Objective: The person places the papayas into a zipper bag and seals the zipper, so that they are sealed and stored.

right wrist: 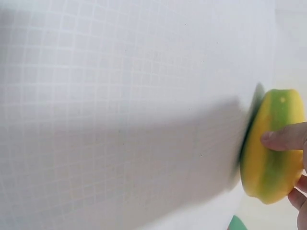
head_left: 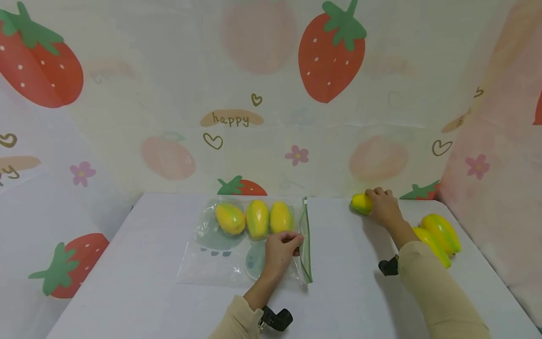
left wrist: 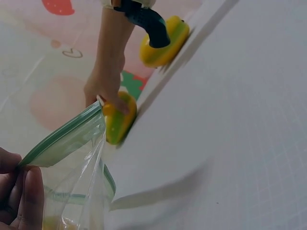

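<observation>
A clear zip bag (head_left: pixel 203 263) with a green zip edge lies on the table, three yellow-green papayas (head_left: pixel 257 220) inside it along its far side. My left hand (head_left: pixel 279 254) pinches the bag's edge by the zip; in the left wrist view the green zip strip (left wrist: pixel 67 132) is lifted and the mouth gapes. At the far right of the table, my right hand (head_left: pixel 385 208) grips another papaya (head_left: pixel 361 203). The right wrist view shows the thumb (right wrist: pixel 285 137) across this papaya (right wrist: pixel 271 167), which is close to the tabletop; whether it touches cannot be told.
Two more papayas (head_left: pixel 441 233) lie side by side near the table's right edge, partly behind my right forearm. A strawberry-print cloth (head_left: pixel 271 94) hangs behind the white table (head_left: pixel 338 282) and at both sides.
</observation>
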A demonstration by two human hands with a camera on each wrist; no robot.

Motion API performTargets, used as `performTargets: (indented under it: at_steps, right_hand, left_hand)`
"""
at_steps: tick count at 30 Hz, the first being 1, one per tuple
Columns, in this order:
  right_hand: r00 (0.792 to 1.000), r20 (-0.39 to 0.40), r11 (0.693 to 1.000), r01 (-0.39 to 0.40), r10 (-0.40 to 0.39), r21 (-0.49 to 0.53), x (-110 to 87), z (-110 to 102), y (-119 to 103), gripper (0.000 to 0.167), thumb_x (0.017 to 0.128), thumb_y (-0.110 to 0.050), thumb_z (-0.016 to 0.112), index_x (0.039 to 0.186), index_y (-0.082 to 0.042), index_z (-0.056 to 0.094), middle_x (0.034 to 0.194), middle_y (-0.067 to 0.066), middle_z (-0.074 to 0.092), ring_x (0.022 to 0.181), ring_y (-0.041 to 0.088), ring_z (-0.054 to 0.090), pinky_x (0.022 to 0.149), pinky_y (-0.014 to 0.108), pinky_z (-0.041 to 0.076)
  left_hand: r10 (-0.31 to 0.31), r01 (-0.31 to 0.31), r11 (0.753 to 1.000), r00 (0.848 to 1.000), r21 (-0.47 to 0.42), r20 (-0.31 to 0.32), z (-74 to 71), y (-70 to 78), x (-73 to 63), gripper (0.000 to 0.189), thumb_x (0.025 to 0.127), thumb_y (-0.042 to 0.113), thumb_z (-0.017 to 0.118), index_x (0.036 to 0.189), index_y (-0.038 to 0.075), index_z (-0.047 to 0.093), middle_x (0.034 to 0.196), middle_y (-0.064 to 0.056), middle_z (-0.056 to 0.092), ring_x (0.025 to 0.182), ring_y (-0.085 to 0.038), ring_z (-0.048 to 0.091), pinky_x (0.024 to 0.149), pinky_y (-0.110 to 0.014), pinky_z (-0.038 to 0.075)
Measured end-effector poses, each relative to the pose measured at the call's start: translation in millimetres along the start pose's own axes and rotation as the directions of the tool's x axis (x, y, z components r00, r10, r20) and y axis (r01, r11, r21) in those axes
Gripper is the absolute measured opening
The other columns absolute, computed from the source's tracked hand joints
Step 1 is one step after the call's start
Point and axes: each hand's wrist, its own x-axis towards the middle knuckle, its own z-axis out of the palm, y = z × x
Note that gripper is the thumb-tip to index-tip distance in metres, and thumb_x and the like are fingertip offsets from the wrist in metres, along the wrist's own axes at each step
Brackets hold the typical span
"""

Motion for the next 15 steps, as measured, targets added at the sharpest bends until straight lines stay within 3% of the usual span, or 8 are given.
performTargets:
  at_steps: [15]
  right_hand:
    - [0.998, -0.037, 0.997, 0.055, -0.057, -0.057, -5.5, -5.7, -1.0, 0.054, 0.08, -0.004, 0.069, 0.129, 0.006, 0.05, 0.119, 0.031, 0.05, 0.106, 0.048, 0.045, 0.087, 0.059, 0.044]
  left_hand:
    - [-0.008, 0.008, 1.0, 1.0, 0.004, 0.005, -3.2, 4.3, -0.5, 0.017, 0.087, 0.012, 0.071, 0.093, -0.004, 0.073, 0.076, -0.007, 0.068, 0.058, -0.007, 0.058, 0.059, -0.021, 0.057]
